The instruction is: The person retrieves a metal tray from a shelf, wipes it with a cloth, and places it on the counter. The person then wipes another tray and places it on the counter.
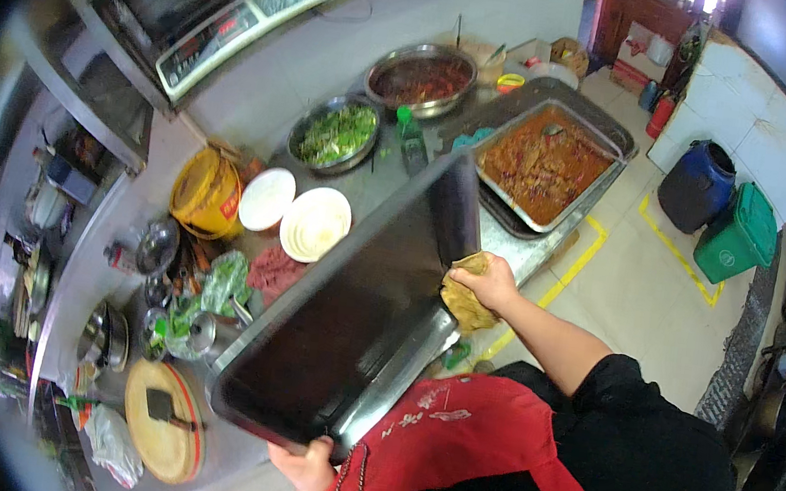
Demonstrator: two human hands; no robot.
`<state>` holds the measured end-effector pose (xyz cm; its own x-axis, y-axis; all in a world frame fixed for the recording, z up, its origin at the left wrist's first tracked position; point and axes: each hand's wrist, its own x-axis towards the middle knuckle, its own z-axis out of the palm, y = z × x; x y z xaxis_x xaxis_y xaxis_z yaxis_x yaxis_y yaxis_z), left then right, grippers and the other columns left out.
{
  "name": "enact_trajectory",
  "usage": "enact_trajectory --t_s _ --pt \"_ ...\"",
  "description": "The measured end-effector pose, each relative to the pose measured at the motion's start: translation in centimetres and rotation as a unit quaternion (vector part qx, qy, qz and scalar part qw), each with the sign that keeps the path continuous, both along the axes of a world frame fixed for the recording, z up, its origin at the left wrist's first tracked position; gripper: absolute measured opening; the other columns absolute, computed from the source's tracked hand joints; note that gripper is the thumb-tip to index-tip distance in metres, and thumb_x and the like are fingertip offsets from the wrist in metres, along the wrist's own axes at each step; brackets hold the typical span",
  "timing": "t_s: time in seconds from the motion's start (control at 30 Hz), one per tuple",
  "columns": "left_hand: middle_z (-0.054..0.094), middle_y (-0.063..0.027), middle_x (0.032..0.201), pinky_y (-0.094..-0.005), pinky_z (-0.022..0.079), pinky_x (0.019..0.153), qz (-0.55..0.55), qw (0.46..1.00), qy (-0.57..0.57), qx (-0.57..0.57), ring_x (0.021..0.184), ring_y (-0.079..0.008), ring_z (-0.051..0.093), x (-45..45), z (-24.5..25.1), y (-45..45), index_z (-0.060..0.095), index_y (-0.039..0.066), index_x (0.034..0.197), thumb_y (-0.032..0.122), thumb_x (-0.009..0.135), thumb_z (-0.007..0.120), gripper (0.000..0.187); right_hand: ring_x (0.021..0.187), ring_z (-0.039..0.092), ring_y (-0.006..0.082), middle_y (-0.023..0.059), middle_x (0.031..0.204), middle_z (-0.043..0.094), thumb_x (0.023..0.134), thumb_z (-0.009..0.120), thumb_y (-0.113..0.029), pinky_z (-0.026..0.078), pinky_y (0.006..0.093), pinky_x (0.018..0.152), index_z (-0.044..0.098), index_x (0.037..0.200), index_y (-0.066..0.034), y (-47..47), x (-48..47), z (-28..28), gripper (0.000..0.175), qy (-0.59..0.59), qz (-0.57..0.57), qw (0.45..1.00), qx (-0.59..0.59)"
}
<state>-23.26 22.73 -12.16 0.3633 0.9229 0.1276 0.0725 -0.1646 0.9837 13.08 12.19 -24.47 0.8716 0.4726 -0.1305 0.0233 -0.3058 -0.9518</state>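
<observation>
A large dark rectangular metal tray [349, 299] is held tilted in front of me, over the near edge of the counter. My left hand [304, 461] grips its lower left corner, with the thumb over the rim. At the opposite end, my right hand [487, 284] clasps a yellowish-brown cloth [468, 306] against the tray's rim. The tray's inside looks dark and shiny, and no food shows in it. Part of the counter is hidden behind it.
Beyond the tray stand a pan of red-brown stew [546, 165], a bowl of chopped greens [337, 134], a basin of dark red food [424, 80] and a green-capped bottle [412, 141]. A cleaver [161, 406] lies on a round chopping board [144, 447]. Bins [736, 236] stand on the floor at right.
</observation>
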Motion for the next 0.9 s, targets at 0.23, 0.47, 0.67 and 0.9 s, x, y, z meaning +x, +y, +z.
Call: enact_trajectory --t_s 0.23,0.47,0.67,0.9 --pt "0.055 -0.0094 0.12 -0.0359 0.042 0.1 -0.04 0.96 -0.162 0.226 0.107 -0.0234 0.055 5.7 4.9 2.7 0.045 -0.001 0.132 -0.01 0.058 0.059 0.076 0.073 0.064 0.0269 0.0082 0.085 0.067 0.093 0.057 -0.055 0.053 0.045 0.066 0.065 0.098 -0.0115 9.8 -1.2 10.2 0.044 0.513 0.141 0.779 0.333" --pt "0.052 -0.0125 0.13 -0.0411 0.043 0.105 -0.031 0.928 -0.33 0.172 0.114 -0.0287 0.054 10.8 10.1 5.7 0.044 0.001 0.137 -0.01 0.064 0.049 0.073 0.088 0.064 0.0162 0.0068 0.095 0.068 0.09 0.07 -0.021 0.054 0.0325 0.077 0.064 0.107 -0.0024 13.8 -16.5 16.8 0.026 0.175 0.199 0.909 0.323" --pt "0.057 -0.0113 0.124 -0.0413 0.046 0.102 -0.048 0.892 -0.448 0.022 0.111 -0.0284 0.057 11.3 11.8 7.7 0.049 0.003 0.131 -0.001 0.068 0.048 0.063 0.085 0.06 0.01 0.0043 0.095 0.068 0.09 0.07 -0.018 0.051 0.0289 0.073 0.066 0.102 -0.0008 9.9 -14.4 19.5 0.022 0.093 0.368 0.882 0.278" --pt "0.058 -0.0129 0.124 -0.0447 0.045 0.104 -0.115 0.853 -0.503 -0.085 0.115 -0.0315 0.057 10.8 13.1 9.4 0.049 0.003 0.131 0.0 0.069 0.048 0.063 0.097 0.068 0.0263 0.0138 0.108 0.068 0.084 0.07 -0.008 0.055 0.0421 0.088 0.06 0.116 0.0009 2.5 -8.8 13.1 0.035 0.303 0.166 0.906 0.245"
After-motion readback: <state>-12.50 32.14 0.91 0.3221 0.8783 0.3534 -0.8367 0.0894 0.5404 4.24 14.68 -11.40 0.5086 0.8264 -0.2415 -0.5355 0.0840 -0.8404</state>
